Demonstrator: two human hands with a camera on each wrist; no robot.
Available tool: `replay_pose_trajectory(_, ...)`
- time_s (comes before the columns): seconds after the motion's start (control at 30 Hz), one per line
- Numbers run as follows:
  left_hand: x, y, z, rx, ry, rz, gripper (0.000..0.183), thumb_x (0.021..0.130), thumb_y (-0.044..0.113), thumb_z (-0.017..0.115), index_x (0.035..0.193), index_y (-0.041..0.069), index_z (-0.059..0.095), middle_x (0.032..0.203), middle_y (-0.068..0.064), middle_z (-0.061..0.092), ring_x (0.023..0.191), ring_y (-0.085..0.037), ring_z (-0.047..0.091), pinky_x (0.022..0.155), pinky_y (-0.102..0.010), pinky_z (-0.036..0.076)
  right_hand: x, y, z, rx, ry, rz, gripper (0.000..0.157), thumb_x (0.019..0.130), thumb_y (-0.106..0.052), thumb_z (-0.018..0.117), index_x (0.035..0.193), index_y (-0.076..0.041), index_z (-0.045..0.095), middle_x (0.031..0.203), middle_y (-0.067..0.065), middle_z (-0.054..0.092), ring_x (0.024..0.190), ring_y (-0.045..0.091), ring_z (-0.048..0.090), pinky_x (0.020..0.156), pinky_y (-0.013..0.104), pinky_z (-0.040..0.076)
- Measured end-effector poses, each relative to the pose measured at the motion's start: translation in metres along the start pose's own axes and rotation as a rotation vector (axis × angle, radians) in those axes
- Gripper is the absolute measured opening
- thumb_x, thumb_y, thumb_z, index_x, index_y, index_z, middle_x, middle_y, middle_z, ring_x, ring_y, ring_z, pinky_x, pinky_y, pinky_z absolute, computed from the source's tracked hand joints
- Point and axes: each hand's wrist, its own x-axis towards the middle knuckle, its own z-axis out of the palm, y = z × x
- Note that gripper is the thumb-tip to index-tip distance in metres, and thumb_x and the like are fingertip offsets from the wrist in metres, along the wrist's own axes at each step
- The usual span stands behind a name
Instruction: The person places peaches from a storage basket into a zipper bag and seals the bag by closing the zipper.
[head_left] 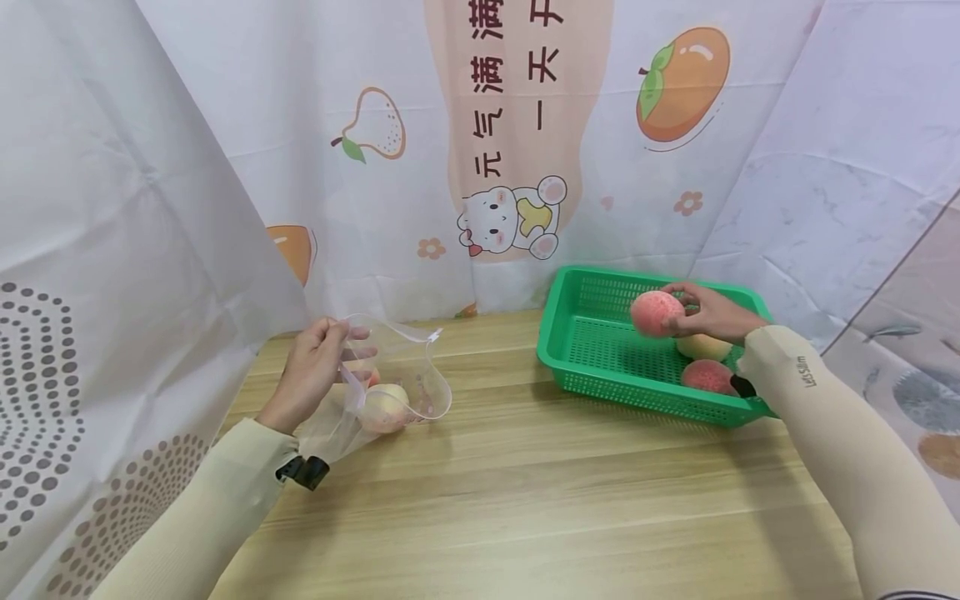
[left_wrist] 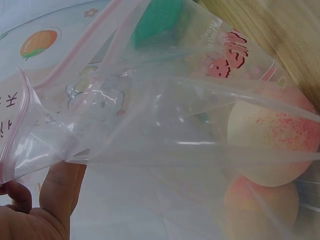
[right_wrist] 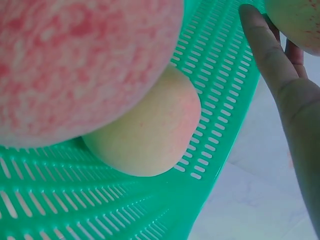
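Here, the basket rim (head_left: 550, 327) lies between held peach (head_left: 651, 314) and bag (head_left: 408, 362)

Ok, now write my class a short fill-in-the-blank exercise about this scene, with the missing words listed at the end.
1. The person's ____ hand grips a clear plastic bag.
2. Inside that bag, the left wrist view shows ____ peaches.
3. The other hand holds another peach at the ____ slotted basket.

Missing words: left; two; green.
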Motion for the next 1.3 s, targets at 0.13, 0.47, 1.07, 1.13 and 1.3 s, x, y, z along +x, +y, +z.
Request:
replay_pose_trajectory(0.13, 0.0, 0.0, 0.001, 0.015, 0.001, -0.001, 0.041, 0.109, 0.035, 0.03, 0.098, -0.002, 0.044, 0.136, -0.022, 0.055, 0.114, -0.036, 0.065, 0.073, -0.04, 0.061, 0.001, -0.002, 0.0, 0.015, -0.007, -0.009, 0.067, 0.099, -0.026, 0.062, 0.151, -0.003, 0.027, 0.136, 0.028, 0.045, 0.117, 0.041, 0.055, 0.09, 0.054, 0.05)
replay_pose_trajectory(0.47, 0.002, 0.001, 0.002, -0.024, -0.004, -0.02, 0.038, 0.109, 0.032, 0.03, 0.098, -0.002, 0.044, 0.138, -0.023, 0.053, 0.114, -0.034, 0.065, 0.073, -0.042, 0.061, 0.007, -0.01, 0.002, 0.048, -0.013, -0.041, 0.063, 0.1, -0.025, 0.061, 0.15, -0.003, 0.029, 0.135, 0.024, 0.047, 0.114, 0.035, 0.056, 0.089, 0.048, 0.051)
replay_pose_trajectory(1.07, 0.003, 0.002, 0.003, -0.025, -0.01, -0.008, 0.038, 0.108, 0.032, 0.03, 0.096, -0.002, 0.043, 0.137, -0.022, 0.053, 0.115, -0.036, 0.064, 0.073, -0.04, 0.061, 0.018, -0.027, 0.012, 0.086, -0.031, -0.139, 0.058, 0.1, -0.019, 0.061, 0.148, -0.004, 0.033, 0.133, 0.021, 0.051, 0.112, 0.029, 0.058, 0.086, 0.038, 0.053)
replay_pose_trajectory(1.13, 0.003, 0.002, 0.003, -0.023, -0.01, -0.005, 0.038, 0.108, 0.032, 0.03, 0.096, -0.002, 0.043, 0.136, -0.021, 0.053, 0.115, -0.037, 0.063, 0.073, -0.04, 0.061, 0.02, -0.029, 0.013, 0.109, -0.04, -0.154, 0.056, 0.099, -0.017, 0.062, 0.147, -0.004, 0.034, 0.133, 0.021, 0.05, 0.112, 0.031, 0.059, 0.086, 0.037, 0.054)
replay_pose_trajectory(1.3, 0.002, 0.001, 0.003, -0.022, -0.014, 0.003, 0.038, 0.108, 0.032, 0.03, 0.096, -0.002, 0.042, 0.136, -0.021, 0.053, 0.117, -0.038, 0.062, 0.072, -0.039, 0.061, 0.025, -0.035, 0.017, 0.149, -0.059, -0.193, 0.054, 0.099, -0.012, 0.061, 0.145, -0.003, 0.036, 0.133, 0.022, 0.05, 0.112, 0.036, 0.06, 0.086, 0.038, 0.054)
